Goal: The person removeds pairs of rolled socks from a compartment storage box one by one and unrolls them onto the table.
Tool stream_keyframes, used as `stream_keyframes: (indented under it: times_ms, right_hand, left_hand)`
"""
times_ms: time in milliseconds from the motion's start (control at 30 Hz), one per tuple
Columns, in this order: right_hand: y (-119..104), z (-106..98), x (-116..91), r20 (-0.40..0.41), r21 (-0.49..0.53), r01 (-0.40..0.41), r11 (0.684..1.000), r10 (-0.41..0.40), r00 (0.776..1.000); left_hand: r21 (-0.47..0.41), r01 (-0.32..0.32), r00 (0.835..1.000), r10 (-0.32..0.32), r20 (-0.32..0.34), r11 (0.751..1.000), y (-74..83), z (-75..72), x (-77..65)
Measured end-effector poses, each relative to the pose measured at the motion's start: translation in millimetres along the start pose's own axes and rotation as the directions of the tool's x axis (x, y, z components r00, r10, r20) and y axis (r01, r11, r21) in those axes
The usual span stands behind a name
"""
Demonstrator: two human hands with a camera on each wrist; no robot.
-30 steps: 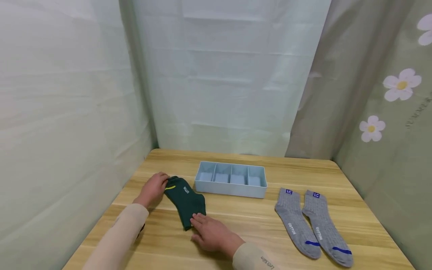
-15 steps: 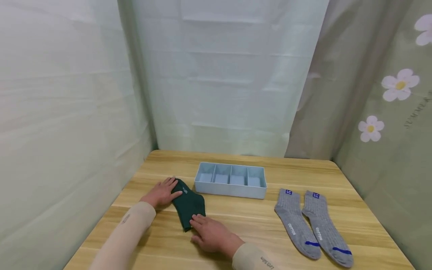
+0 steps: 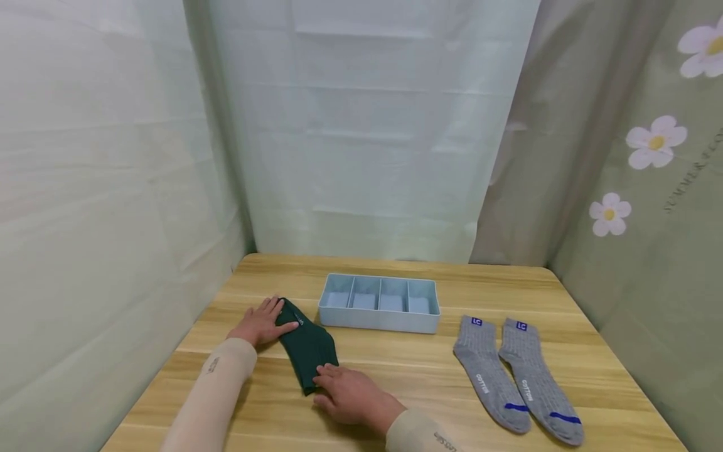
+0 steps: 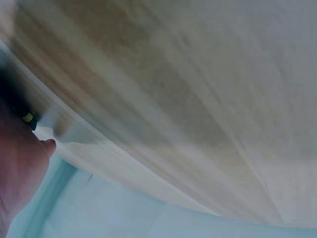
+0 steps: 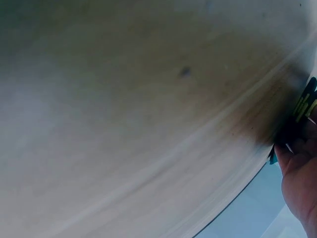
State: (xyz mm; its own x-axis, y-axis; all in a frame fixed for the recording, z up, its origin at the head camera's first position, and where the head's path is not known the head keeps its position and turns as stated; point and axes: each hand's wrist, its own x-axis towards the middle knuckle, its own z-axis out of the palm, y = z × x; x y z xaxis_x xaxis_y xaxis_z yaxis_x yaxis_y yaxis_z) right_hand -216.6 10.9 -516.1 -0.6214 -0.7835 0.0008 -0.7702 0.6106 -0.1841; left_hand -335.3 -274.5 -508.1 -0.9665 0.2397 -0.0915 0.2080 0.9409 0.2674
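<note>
A dark green sock (image 3: 309,351) with white lettering lies on the table, set at a slant. My left hand (image 3: 261,321) rests with spread, straight fingers on its far left end, covering part of the lettering. At the near end, the fingertips of my right hand (image 3: 353,394) touch the sock from above, its thumb lying apart on the wood. The right wrist view shows dark fabric with yellow marks (image 5: 303,106) at that hand's fingertips. Two grey socks (image 3: 491,376) with blue labels and toe stripes lie side by side to the right.
A light blue box (image 3: 378,320) with several compartments stands behind the green sock, towards the back of the wooden table (image 3: 407,376). Pale cloth (image 3: 361,157) hangs behind and to the left; flowered cloth (image 3: 638,270) hangs on the right.
My left hand has moved from the sock's far left edge to lie flat over that end, hiding the yellow stripe. My right hand stays at the near end. The head view has shifted slightly.
</note>
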Motion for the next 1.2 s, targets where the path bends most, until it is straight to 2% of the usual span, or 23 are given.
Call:
stream_keyframes:
  times_ms: [233, 367, 633, 833, 967, 1200]
  right_hand:
    - [-0.6, 2.2, 0.3, -0.005, -0.009, -0.005, 1.000, 0.005, 1.000]
    - [-2.0, 2.1, 0.7, -0.011, -0.014, -0.005, 1.000, 0.005, 1.000]
    - [0.3, 5.2, 0.4, -0.026, -0.027, 0.001, 1.000, -0.002, 1.000]
    - [0.4, 4.0, 1.1, 0.003, -0.049, 0.017, 0.999, -0.017, 1.000]
    - [1.7, 0.1, 3.7, 0.024, -0.102, 0.028, 0.994, -0.025, 0.999]
    - [8.3, -9.9, 9.9, 0.051, -0.202, -0.045, 0.978, 0.056, 0.997]
  left_hand:
    - [0.052, 0.034, 0.999, -0.035, 0.018, 0.998, 4.0, -1.3, -1.7]
    - [0.037, 0.043, 0.999, -0.044, 0.028, 0.998, 2.9, -1.9, -2.7]
    - [0.024, 0.033, 0.999, -0.033, 0.007, 0.999, -15.2, 12.2, 3.6]
    - [0.043, 0.044, 0.999, -0.045, 0.023, 0.998, -6.2, -0.4, -15.1]
    - [0.040, 0.065, 0.997, -0.066, 0.031, 0.997, -5.7, -5.3, -26.8]
    - [0.035, 0.105, 0.994, -0.106, 0.022, 0.994, -14.4, -6.6, -42.4]
